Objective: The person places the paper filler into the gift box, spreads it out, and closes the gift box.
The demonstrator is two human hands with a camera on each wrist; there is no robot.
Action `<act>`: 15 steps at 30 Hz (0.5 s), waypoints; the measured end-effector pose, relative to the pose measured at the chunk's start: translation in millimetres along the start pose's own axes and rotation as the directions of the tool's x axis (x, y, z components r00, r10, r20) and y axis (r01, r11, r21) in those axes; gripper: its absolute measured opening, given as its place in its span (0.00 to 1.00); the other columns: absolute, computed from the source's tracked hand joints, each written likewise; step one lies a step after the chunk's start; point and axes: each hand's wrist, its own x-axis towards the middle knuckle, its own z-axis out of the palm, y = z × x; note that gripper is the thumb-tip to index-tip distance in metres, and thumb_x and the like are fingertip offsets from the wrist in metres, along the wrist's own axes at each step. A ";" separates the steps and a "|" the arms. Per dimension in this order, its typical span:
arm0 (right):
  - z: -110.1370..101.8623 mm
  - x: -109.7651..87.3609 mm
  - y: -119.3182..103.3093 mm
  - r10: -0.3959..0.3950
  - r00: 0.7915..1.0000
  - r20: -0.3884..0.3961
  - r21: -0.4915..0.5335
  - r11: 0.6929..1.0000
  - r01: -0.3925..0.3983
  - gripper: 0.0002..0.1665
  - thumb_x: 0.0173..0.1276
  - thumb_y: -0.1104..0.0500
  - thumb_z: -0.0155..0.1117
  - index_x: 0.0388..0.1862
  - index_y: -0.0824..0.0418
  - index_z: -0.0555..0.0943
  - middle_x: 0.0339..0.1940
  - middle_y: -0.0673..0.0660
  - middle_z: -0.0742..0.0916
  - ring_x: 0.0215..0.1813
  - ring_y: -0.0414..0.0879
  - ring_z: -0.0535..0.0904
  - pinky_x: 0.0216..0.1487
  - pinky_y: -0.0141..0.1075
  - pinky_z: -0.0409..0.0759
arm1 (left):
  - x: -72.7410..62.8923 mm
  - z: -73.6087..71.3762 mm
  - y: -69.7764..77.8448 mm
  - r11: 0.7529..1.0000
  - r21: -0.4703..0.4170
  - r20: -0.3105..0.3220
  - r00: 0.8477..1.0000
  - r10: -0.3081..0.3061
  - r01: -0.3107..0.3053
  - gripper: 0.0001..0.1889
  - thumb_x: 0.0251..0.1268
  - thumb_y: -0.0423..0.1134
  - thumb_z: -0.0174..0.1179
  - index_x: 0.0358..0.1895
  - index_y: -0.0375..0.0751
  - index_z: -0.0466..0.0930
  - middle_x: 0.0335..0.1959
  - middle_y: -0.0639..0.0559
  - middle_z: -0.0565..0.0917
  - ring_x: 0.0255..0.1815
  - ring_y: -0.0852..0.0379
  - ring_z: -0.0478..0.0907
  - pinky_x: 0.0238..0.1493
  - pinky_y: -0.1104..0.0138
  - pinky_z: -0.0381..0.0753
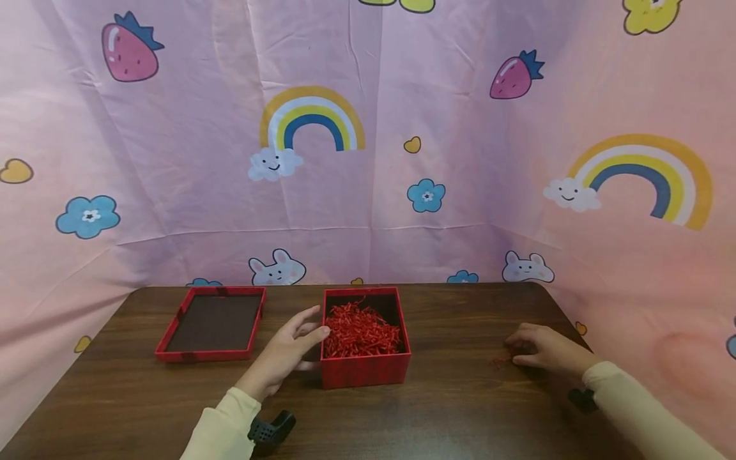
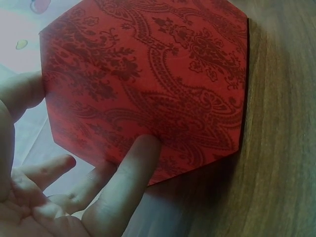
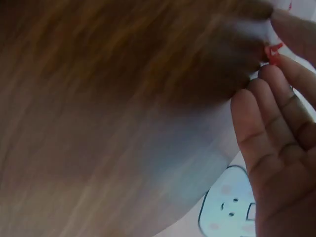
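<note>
A red box (image 1: 365, 370) without its lid stands at the table's middle, full of red shredded paper (image 1: 359, 329). My left hand (image 1: 284, 351) touches the left side of the box, thumb by its rim. In the left wrist view, one straight fingertip (image 2: 148, 143) presses the box's dark-patterned red wall (image 2: 148, 74). Off to the right, my right hand (image 1: 543, 348) rests with its fingertips at the tabletop, beside a few loose red paper shreds (image 1: 500, 362). In the right wrist view, a red shred (image 3: 273, 53) shows between the thumb and the fingers, which stand apart.
A shallow red lid (image 1: 207, 354) with a dark inside lies on the table's left. The dark brown wooden table (image 1: 448, 409) ends at a printed cloth backdrop (image 1: 379, 191) behind and at the sides. Each wrist carries a black camera (image 1: 273, 429).
</note>
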 end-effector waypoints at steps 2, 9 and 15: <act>2.0 3.7 -0.4 -0.020 1.000 -0.010 -0.014 1.000 0.020 0.13 0.68 0.56 0.75 0.49 0.57 0.87 0.43 0.46 0.86 0.45 0.36 0.81 0.43 0.36 0.84 | 0.0 -0.1 0.2 1.000 0.000 0.000 1.000 0.000 0.000 0.37 0.74 0.50 0.64 0.80 0.52 0.58 0.73 0.33 0.70 0.70 0.32 0.73 0.47 0.47 0.89; 4.4 13.9 -5.5 -0.007 1.000 0.007 0.003 1.000 0.007 0.06 0.67 0.62 0.74 0.38 0.50 0.86 0.37 0.43 0.86 0.40 0.33 0.79 0.40 0.36 0.83 | 0.2 0.3 0.7 1.000 0.000 -0.001 1.000 0.002 -0.002 0.38 0.73 0.50 0.65 0.80 0.51 0.58 0.73 0.32 0.69 0.69 0.32 0.74 0.46 0.47 0.89; -0.3 21.1 -9.2 0.042 0.999 -0.007 0.005 0.999 -0.042 0.04 0.70 0.59 0.72 0.37 0.49 0.86 0.36 0.37 0.85 0.40 0.31 0.79 0.41 0.34 0.84 | -0.3 0.2 1.1 1.000 0.006 -0.007 1.000 -0.005 0.005 0.39 0.73 0.50 0.65 0.81 0.50 0.57 0.73 0.32 0.69 0.69 0.32 0.73 0.46 0.47 0.89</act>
